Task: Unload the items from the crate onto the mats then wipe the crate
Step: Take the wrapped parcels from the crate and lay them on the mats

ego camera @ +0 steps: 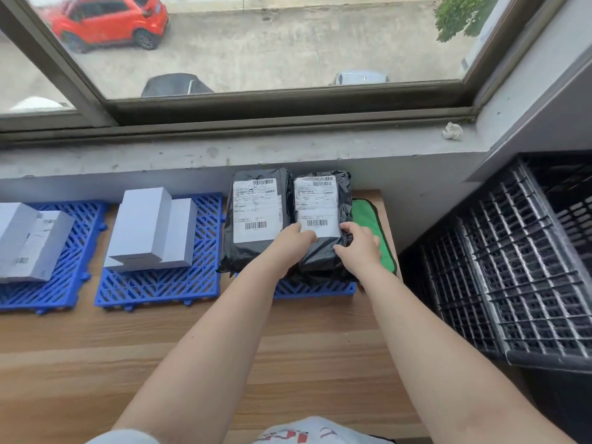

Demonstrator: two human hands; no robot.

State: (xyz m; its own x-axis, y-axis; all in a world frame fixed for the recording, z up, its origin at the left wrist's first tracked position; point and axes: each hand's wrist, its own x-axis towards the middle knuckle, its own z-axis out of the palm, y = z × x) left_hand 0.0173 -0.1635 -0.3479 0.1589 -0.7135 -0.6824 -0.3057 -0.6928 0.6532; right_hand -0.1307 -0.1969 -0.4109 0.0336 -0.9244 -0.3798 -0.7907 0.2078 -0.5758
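Two black plastic parcels with white labels lie side by side on the right blue mat (314,288). My left hand (296,240) and my right hand (360,246) grip the near end of the right parcel (320,213) from either side. The left parcel (256,213) rests untouched beside it. White boxes (150,229) stand on the middle blue mat (153,286); more white boxes (30,241) sit on the left blue mat (64,283). The black lattice crate (519,267) stands to the right of the table. A green cloth (368,222) lies under the right parcel's far side.
The wooden table (160,357) runs along a grey window sill (224,149). A crumpled white paper (452,131) sits on the sill at the right. The crate presses close against the table's right edge.
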